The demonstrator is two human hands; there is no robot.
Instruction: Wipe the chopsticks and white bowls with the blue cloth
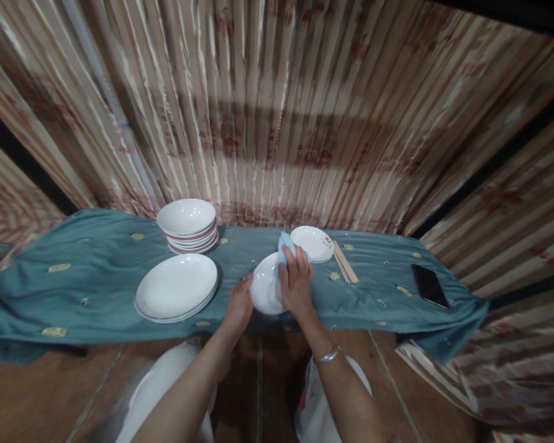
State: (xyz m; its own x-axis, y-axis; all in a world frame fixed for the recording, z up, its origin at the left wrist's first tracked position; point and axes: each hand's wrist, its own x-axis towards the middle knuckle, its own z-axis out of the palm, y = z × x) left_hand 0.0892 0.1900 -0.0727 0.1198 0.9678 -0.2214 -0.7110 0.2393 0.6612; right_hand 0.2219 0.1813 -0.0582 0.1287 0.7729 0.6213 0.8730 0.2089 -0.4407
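Two hands work: left hand grips round glossy plate, right hand clamps soft blue cloth.

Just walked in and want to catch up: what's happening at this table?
A person is wiping a white bowl. The left hand grips its rim, and the right hand presses a blue cloth into it. On the teal tablecloth, left of the bowl, lie large plates with a stack of bowls behind. To the right are a small plate, chopsticks and a phone.
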